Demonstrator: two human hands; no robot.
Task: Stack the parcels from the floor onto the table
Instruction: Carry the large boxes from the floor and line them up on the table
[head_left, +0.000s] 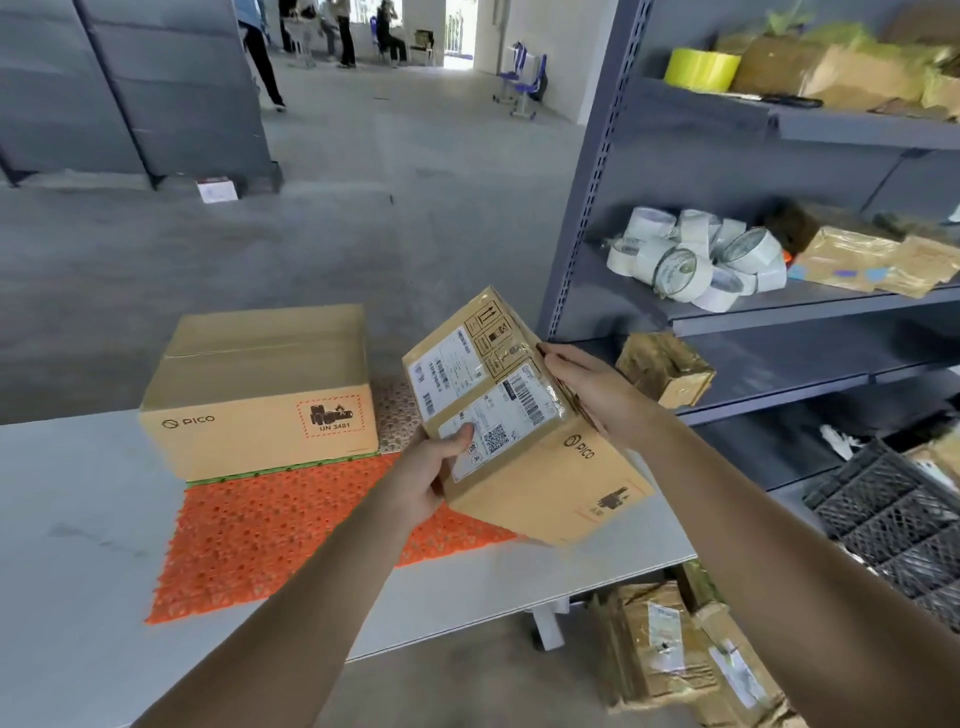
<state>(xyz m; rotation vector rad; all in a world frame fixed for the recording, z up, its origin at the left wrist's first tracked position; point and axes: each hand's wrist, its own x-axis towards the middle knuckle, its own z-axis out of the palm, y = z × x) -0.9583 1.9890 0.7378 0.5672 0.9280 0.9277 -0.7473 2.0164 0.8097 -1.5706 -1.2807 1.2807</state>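
Shelf rack (597, 171) fills your 1–4 o'clock: grey steel, several levels. White table (78, 493) runs across 6–9 o'clock, its right end at abt 5. Orange mat (270, 540) lies flat on the table at 7 o'clock, perforated plastic, w/ a green strip and a beige tile along its far edge. PICO carton (260, 395) sits at 9 o'clock on that far edge, upright, top taped, UN 3481 sticker facing you.

The parcel (535, 467) you're carrying is at centre to 5 o'clock, up in the air over the table's right end and the mat's right corner. It's tilted, far end up, shipping labels on top, PICO logo on the near side. It's just right of the carton w/ a gap between them.

Floor parcels (660, 649) lie piled at 5 o'clock, below the table end: brown, tape-wrapped. Black crate (893, 525) at 4 o'clock, mesh-walled, by the rack's lower levels. Tape rolls (696, 260) heaped at 2 o'clock on the mid shelf; yellow roll (701, 70) at 1 o'clock on the top shelf.

Your L hand (426, 478) grips the parcel's near-left corner, thumb pressed on the label, fingers underneath, out of sight. Your R hand (592, 389) holds the parcel's right side, thumb along the top edge, fingers round the far side, mostly hidden.
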